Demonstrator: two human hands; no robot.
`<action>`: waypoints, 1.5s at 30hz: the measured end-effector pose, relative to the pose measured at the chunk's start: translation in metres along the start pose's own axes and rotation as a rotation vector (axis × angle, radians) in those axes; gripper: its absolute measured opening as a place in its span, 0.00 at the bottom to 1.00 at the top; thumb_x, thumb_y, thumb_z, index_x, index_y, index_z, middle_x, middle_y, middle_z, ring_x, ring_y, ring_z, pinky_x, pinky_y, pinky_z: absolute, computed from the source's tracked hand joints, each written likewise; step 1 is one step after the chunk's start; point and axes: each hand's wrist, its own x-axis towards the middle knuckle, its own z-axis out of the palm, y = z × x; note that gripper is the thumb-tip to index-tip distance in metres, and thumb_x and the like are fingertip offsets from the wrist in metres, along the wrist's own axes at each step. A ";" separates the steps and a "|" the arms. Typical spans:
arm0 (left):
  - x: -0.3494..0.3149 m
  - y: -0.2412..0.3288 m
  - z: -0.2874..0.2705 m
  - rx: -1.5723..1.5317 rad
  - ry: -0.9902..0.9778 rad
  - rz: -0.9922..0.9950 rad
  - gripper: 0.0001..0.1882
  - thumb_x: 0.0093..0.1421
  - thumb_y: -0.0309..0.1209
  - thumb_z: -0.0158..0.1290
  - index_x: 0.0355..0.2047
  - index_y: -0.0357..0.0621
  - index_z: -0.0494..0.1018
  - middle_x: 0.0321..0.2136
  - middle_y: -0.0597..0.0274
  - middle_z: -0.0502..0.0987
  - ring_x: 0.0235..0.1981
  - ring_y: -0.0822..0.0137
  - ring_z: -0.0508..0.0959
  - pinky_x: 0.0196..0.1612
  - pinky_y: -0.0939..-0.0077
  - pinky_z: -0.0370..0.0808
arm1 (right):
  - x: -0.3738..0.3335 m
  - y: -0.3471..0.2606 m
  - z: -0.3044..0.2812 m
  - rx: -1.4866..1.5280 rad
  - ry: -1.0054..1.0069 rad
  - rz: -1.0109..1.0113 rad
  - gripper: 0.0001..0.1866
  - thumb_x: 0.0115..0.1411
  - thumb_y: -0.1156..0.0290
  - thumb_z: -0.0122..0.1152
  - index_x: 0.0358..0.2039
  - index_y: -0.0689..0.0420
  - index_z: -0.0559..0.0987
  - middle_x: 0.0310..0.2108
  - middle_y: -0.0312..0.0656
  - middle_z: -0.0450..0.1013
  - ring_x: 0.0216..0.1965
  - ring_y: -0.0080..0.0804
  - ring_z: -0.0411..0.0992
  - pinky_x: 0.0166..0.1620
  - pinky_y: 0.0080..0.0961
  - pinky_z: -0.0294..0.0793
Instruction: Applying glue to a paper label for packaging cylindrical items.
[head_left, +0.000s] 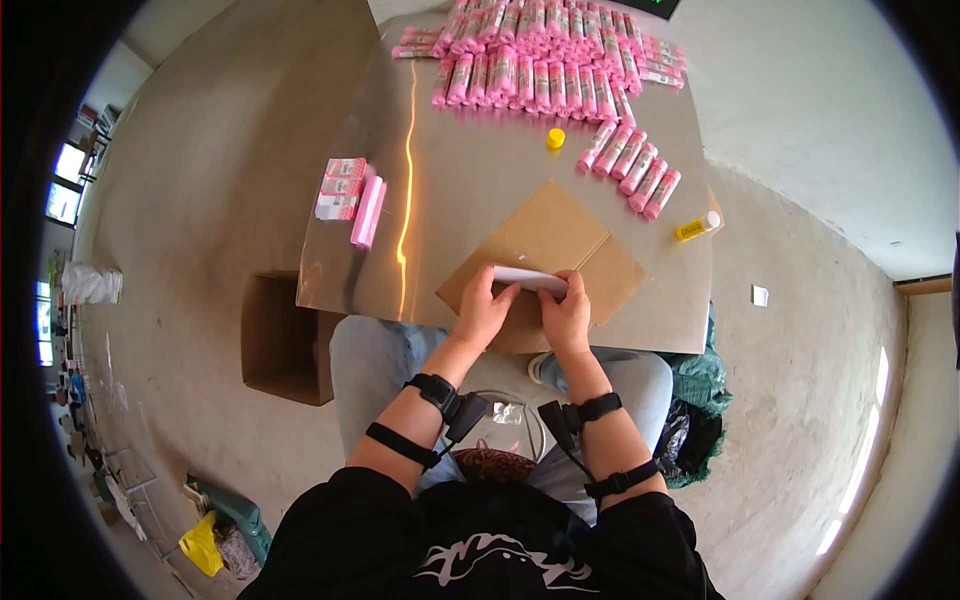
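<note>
Between my two hands is a white paper slip (530,280), bent in a slight curve, with only its blank side showing. My left hand (483,308) pinches its left end, thumb toward me. At the right end my right hand (566,312) grips it the same way. Both hands are over the near part of a flat brown cardboard sheet (550,220) on the table. Off to the right lies a yellow glue stick (697,227) with a white end. A round yellow cap (555,138) stands beyond the cardboard.
Pink labelled rolls (530,80) are piled along the metal table's (370,270) far side, with several more (630,165) in a slanted row. Printed pink-and-white labels (341,188) lie at left beside a plain pink roll (368,213). An open cardboard box (285,345) stands on the floor.
</note>
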 end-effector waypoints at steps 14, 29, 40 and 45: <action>-0.042 0.113 -0.059 -0.631 -0.234 -0.387 0.12 0.58 0.25 0.56 0.42 0.36 0.73 0.36 0.64 0.78 0.37 0.78 0.75 0.41 0.82 0.72 | -0.060 -0.071 -0.072 0.661 -0.241 0.231 0.07 0.58 0.75 0.61 0.35 0.64 0.77 0.29 0.38 0.76 0.29 0.21 0.73 0.33 0.19 0.76; -0.105 0.188 -0.095 -0.611 -0.172 -0.332 0.11 0.56 0.23 0.58 0.40 0.35 0.74 0.35 0.64 0.78 0.35 0.77 0.75 0.39 0.81 0.72 | -0.137 -0.122 -0.118 0.738 -0.278 0.070 0.11 0.62 0.69 0.58 0.36 0.66 0.76 0.28 0.36 0.75 0.29 0.20 0.72 0.33 0.19 0.74; -0.116 0.197 -0.101 -0.585 -0.184 -0.336 0.12 0.56 0.24 0.59 0.40 0.35 0.76 0.31 0.68 0.77 0.30 0.80 0.73 0.34 0.85 0.69 | -0.149 -0.128 -0.121 0.773 -0.164 0.078 0.09 0.60 0.70 0.60 0.29 0.63 0.76 0.25 0.33 0.73 0.26 0.16 0.68 0.30 0.16 0.71; -0.115 0.195 -0.105 -0.576 -0.215 -0.323 0.12 0.56 0.24 0.59 0.40 0.36 0.76 0.31 0.67 0.78 0.30 0.79 0.73 0.34 0.85 0.69 | -0.148 -0.124 -0.121 0.906 -0.201 0.117 0.08 0.61 0.70 0.59 0.30 0.63 0.76 0.27 0.32 0.73 0.28 0.16 0.68 0.33 0.15 0.69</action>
